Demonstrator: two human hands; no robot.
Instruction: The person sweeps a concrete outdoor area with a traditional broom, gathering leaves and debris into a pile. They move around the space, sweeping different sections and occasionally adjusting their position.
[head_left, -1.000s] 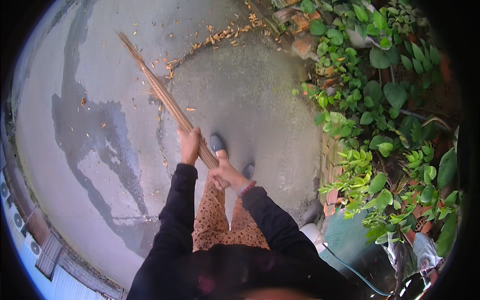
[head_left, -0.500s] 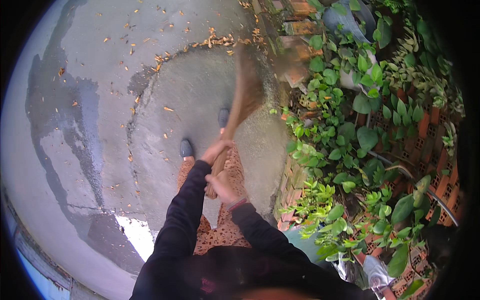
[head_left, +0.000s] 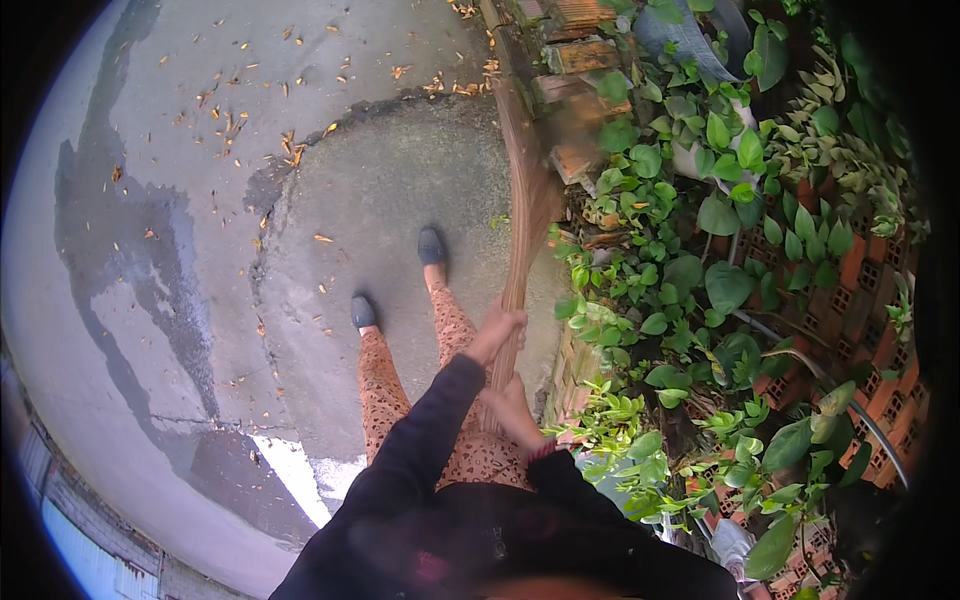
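A brown straw broom (head_left: 518, 230) slants up and away from me, its fanned bristles beside the brick edging on the right. My left hand (head_left: 497, 332) is wrapped around the handle at its upper grip, farther from my body. Closer to me, my right hand (head_left: 512, 410) is closed on the handle's near end. The bristle end is blurred, and I cannot tell whether it touches the ground. Dry yellow-brown leaves (head_left: 290, 148) lie scattered along a curved crack in the grey concrete (head_left: 380, 190).
Leafy green plants (head_left: 650, 270) grow along the right, over stacked hollow red bricks (head_left: 880, 400). Loose bricks (head_left: 580, 55) line the concrete's edge at upper right. A dark wet patch (head_left: 150, 270) spreads on the left. My feet in dark shoes (head_left: 431, 245) stand mid-view.
The broom and both hands have swung to the right, toward the brick edging. Several leaves near the crack have shifted. My feet appear farther left and nearer in view.
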